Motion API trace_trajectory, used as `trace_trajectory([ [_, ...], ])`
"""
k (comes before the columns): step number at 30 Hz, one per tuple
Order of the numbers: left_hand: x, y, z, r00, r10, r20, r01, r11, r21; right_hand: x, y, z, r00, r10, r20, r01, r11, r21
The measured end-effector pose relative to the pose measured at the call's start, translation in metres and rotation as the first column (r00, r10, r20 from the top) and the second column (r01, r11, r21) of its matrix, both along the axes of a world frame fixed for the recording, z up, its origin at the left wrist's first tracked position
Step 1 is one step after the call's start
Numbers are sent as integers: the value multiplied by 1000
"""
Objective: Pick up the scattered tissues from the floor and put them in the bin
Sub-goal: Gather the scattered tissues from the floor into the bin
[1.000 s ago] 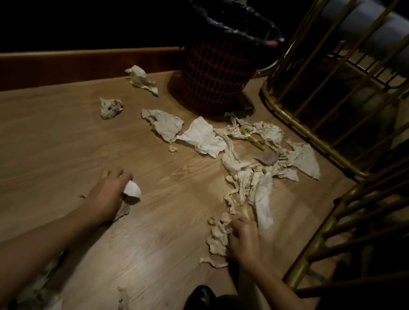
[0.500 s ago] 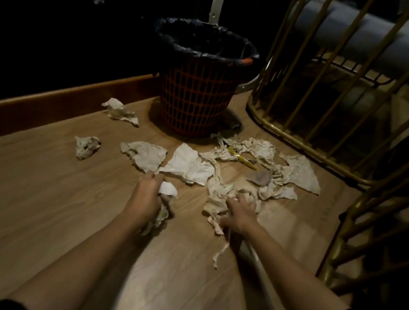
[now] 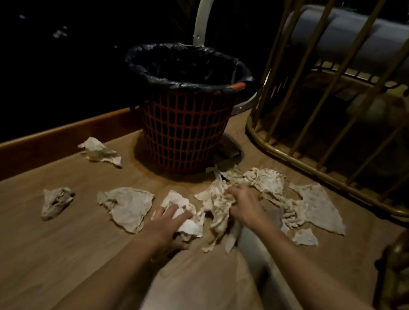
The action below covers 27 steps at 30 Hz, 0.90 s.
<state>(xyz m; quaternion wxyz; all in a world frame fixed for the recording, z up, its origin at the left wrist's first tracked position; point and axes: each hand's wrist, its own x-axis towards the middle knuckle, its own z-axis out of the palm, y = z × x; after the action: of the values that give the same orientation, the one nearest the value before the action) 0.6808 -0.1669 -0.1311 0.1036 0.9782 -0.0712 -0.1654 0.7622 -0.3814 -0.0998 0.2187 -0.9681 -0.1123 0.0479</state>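
Observation:
Crumpled tissues lie scattered on the wooden floor [image 3: 8, 252] in front of an orange mesh bin [image 3: 182, 135] lined with a black bag. My left hand [image 3: 168, 223] is closed on a bunch of white tissues [image 3: 188, 222]. My right hand [image 3: 245, 205] grips a gathered wad of tissues [image 3: 217, 205] just to its left. Loose tissues remain: a flat one [image 3: 127, 205] left of my left hand, a small ball [image 3: 55, 201] farther left, one [image 3: 99, 151] beside the bin, and a spread [image 3: 315, 207] at the right.
A gold metal railing [image 3: 304, 160] curves along the right side. A wooden skirting edge [image 3: 39, 139] borders the floor at the left, with darkness beyond. A grey padded object [image 3: 376, 45] sits behind the railing.
Both hands have swept forward toward the bin, dragging their tissues along. The right hand has bunched the long trail of tissues into a wad; the view has moved closer to the bin.

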Motion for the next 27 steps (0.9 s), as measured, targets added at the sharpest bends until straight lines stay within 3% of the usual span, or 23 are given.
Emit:
trace_trajectory([
  [3, 5, 7, -8, 979, -35, 200, 46, 998, -52, 28, 6, 11, 967, -24, -253, 4, 997, -78],
  [5, 12, 12, -4, 983, -35, 179, 60, 989, -135, 35, 13, 13, 921, -22, -388, -27, 992, -122],
  [7, 17, 19, 6, 983, -27, 182, 72, 966, -247, 34, 25, 9, 912, 0, -409, -84, 979, -187],
  [9, 20, 30, 14, 962, 52, 266, 34, 950, -311, 23, 37, 1, 938, 40, -343, -140, 952, -272],
  [11, 21, 46, 16, 926, 127, 355, -67, 982, -178, 7, 48, -6, 971, 82, -225, -145, 949, -279],
  [13, 18, 65, 13, 935, 189, 301, -197, 980, -5, -10, 55, -13, 989, 105, -103, -126, 967, -220],
  [14, 13, 71, 10, 942, 242, 234, -252, 968, 12, -19, 57, -16, 993, 100, -63, -110, 977, -180],
  [16, 2, 78, 4, 931, 314, 186, -309, 949, -54, -38, 60, -21, 997, 71, -13, -72, 990, -124],
  [22, -26, 52, 32, 950, 248, 191, -192, 943, -272, -76, 62, -25, 994, 106, -31, -104, 993, 54],
  [27, -19, 52, 95, 868, 323, 376, -154, 897, -415, -59, 64, 35, 990, 121, 66, -130, 979, 159],
])
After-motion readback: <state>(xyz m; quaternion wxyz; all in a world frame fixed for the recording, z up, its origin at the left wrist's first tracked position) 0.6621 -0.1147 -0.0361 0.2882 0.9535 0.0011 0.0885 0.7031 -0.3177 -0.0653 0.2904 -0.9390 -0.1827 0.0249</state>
